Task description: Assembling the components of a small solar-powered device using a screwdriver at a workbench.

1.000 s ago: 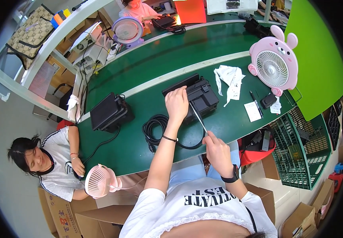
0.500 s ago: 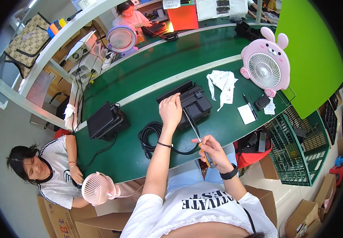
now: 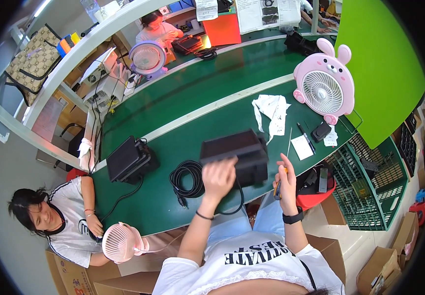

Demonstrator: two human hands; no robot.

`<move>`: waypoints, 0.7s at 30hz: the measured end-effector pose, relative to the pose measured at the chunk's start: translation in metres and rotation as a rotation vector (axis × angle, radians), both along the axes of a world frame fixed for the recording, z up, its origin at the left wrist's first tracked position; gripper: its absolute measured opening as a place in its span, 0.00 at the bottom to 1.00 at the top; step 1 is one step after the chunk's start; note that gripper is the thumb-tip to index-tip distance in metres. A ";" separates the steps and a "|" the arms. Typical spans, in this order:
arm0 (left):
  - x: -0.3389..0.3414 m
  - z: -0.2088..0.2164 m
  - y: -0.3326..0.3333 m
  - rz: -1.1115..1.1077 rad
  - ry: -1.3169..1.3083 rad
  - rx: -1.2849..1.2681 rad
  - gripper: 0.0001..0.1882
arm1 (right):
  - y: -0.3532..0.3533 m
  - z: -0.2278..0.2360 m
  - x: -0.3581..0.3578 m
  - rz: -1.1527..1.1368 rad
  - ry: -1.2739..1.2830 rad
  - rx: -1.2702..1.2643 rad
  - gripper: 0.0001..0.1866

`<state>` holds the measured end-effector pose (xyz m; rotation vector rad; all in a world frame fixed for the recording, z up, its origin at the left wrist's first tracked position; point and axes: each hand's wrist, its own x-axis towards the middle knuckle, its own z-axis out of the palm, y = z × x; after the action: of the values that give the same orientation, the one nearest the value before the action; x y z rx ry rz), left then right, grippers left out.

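A black boxy device (image 3: 234, 145) with a flat panel on top is tilted over the green workbench, its outline smeared by motion. My left hand (image 3: 219, 178), also blurred, is closed on the panel's near edge. My right hand (image 3: 286, 189) grips a screwdriver (image 3: 284, 178) by its yellow and grey handle, the long thin shaft pointing up and away from the device. A black cable (image 3: 187, 178) lies coiled left of the device, and a length of cable loops below it near the bench edge.
Another black device (image 3: 131, 160) stands on the left, near a seated person (image 3: 55, 216) and a small pink fan (image 3: 123, 242). Toward the right are a white cloth (image 3: 271, 113), a paper pad (image 3: 302, 147), a pen (image 3: 306, 136), a rabbit-shaped fan (image 3: 324, 88) and a green crate (image 3: 365, 196).
The device has turned so its panel faces up, with my left hand shifting to the near edge. My right hand has drawn the screwdriver away rightward and turned its tip upward.
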<state>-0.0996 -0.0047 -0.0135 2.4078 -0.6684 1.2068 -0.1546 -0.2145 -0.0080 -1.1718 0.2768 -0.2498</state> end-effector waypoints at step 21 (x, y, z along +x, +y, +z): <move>-0.060 -0.070 0.007 -0.142 -0.044 -0.120 0.10 | -0.009 -0.026 0.015 0.079 0.008 -0.131 0.03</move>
<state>-0.1601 0.0024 -0.0830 2.2023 -0.7445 1.2083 -0.1392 -0.2240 -0.0342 -1.3111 0.2231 -0.1964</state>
